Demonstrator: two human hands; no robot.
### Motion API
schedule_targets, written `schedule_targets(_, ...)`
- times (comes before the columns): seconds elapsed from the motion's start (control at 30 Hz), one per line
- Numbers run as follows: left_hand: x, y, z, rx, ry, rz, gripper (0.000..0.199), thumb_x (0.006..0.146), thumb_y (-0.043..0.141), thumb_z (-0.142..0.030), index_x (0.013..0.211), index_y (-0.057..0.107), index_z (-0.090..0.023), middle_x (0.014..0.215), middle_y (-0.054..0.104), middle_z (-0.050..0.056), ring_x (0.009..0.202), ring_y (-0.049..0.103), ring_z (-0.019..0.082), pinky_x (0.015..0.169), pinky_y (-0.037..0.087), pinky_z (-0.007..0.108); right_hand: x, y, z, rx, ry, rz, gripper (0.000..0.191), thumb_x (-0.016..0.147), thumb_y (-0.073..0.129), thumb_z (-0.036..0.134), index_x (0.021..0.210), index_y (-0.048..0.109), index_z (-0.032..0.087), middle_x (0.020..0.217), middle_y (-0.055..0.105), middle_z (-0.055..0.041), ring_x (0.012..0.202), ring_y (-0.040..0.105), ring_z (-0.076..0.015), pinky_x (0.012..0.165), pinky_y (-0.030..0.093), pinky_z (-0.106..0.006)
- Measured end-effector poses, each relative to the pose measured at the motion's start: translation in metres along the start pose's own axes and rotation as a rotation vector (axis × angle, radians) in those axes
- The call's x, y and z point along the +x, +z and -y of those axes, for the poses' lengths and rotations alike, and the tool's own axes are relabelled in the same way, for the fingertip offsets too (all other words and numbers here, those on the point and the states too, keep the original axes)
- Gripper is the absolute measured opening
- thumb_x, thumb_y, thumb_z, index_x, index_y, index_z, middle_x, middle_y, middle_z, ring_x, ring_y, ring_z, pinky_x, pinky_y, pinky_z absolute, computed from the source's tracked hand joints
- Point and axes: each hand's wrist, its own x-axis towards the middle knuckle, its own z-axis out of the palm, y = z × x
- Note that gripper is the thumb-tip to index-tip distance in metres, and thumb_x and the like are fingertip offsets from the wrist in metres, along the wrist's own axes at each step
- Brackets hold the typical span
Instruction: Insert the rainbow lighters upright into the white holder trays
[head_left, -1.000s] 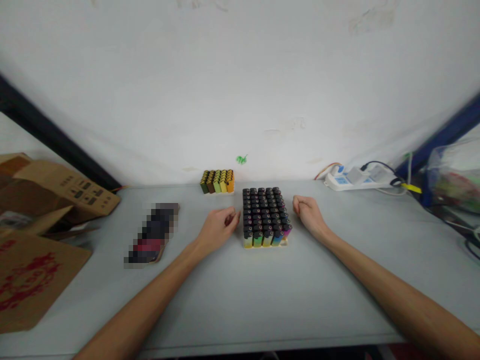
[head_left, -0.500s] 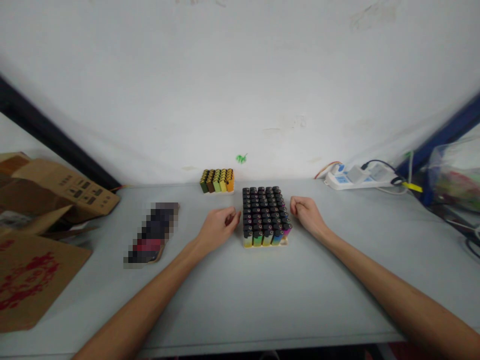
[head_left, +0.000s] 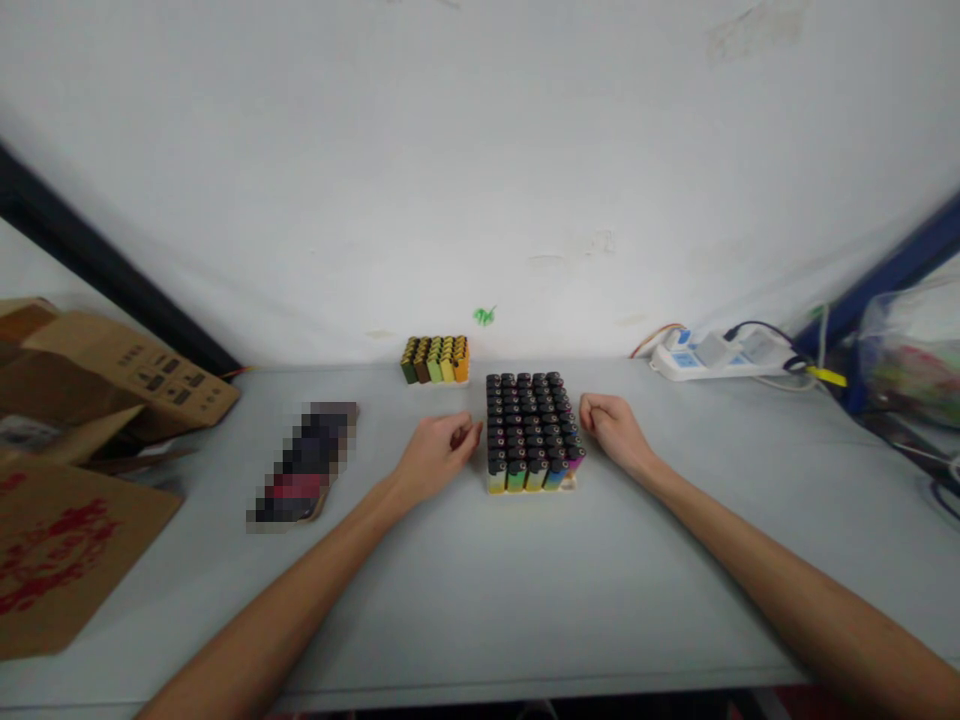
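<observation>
Several rows of lighters (head_left: 529, 420) with black tops and coloured see-through bodies stand upright in a white tray (head_left: 568, 484). The tray's front right corner holds no lighter. On the left side of the tray rests my left hand (head_left: 439, 452), its fingers curled closed and nothing seen in them. My right hand (head_left: 609, 425) lies as a loose fist on the table just right of the lighters, and it shows nothing held. A smaller block of lighters (head_left: 436, 360) in green, brown, yellow and orange stands farther back, near the wall.
On the left lie a phone (head_left: 307, 465), its screen pixelated, and opened cardboard boxes (head_left: 67, 540). A white power strip (head_left: 712, 358) with plugs and cables sits at the back right. Beyond the table's right side hangs a clear plastic bag (head_left: 915, 345). The wall (head_left: 480, 180) bounds the back.
</observation>
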Motion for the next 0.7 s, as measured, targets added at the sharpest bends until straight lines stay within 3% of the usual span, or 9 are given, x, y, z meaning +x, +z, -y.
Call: schedule_targets(0.7,0.0001,-0.0002,-0.0009,0.01,-0.003,0.003,0.037,0.096,0.045,-0.036,0.062,0.042,-0.022,0.053,0.045,-0.005,0.052,0.042,0.012,0.057,0.029,0.026,0.0001,0.0001,0.0006,-0.034,-0.014,0.04,0.014,0.064,0.038,0.022,0.052,0.045,0.024,0.048,0.042,0.0031,0.049,0.04,-0.0148,0.054,0.03,-0.028)
